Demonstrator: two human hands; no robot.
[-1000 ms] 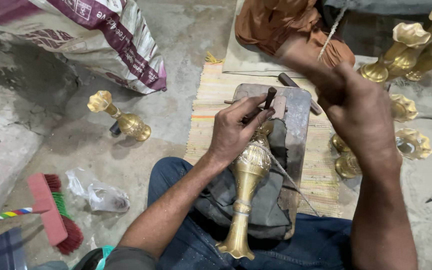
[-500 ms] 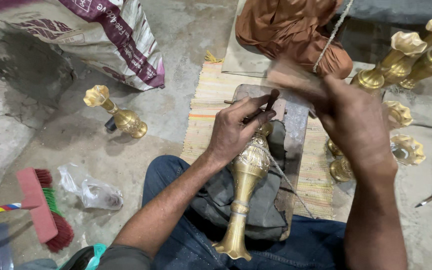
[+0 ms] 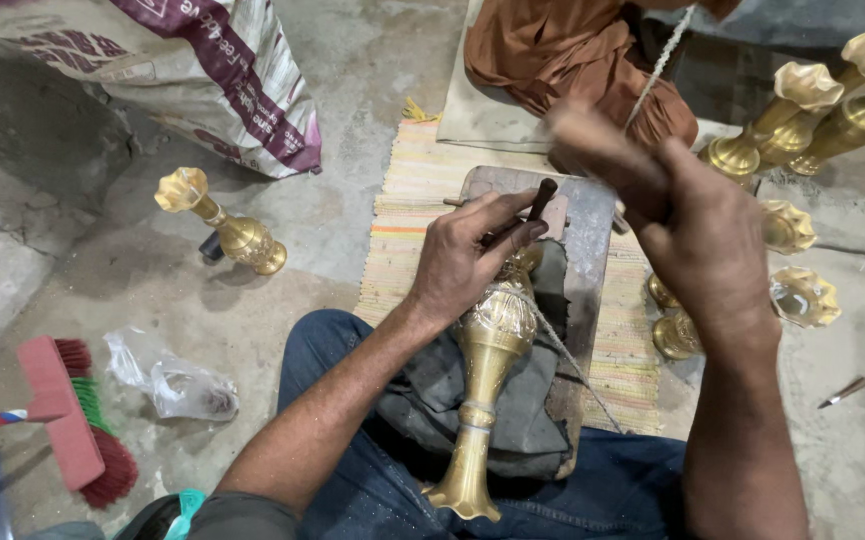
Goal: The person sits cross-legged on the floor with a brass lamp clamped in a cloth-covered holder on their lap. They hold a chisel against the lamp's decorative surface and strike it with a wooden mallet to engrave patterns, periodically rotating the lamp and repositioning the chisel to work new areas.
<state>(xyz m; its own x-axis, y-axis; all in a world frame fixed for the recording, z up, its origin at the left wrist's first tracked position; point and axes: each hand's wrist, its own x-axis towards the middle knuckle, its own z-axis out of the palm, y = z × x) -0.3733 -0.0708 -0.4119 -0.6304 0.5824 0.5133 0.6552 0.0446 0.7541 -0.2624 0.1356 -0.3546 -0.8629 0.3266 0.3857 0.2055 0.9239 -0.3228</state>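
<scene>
A tall brass vase (image 3: 488,380) lies on a dark cloth (image 3: 533,420) across my lap, its flared foot toward me. My left hand (image 3: 468,255) rests on the vase's upper body and pinches a thin dark metal punch (image 3: 538,205) against it. My right hand (image 3: 698,235) is raised above and to the right, gripping a wooden-handled mallet (image 3: 588,140) that is blurred. A thin string (image 3: 568,355) runs across the vase and cloth.
A grey stone block (image 3: 588,250) sits on a striped woven mat (image 3: 408,230). Several brass vases stand at the right (image 3: 813,110) and one lies at the left (image 3: 223,225). A printed sack (image 3: 183,70), red brush (image 3: 78,425), plastic bag (image 3: 173,385), orange cloth (image 3: 563,50) and a small tool (image 3: 845,391) surround me.
My right hand with the mallet has shifted slightly between frames, staying raised and blurred. My left hand keeps the punch on the vase. The view has drifted a little.
</scene>
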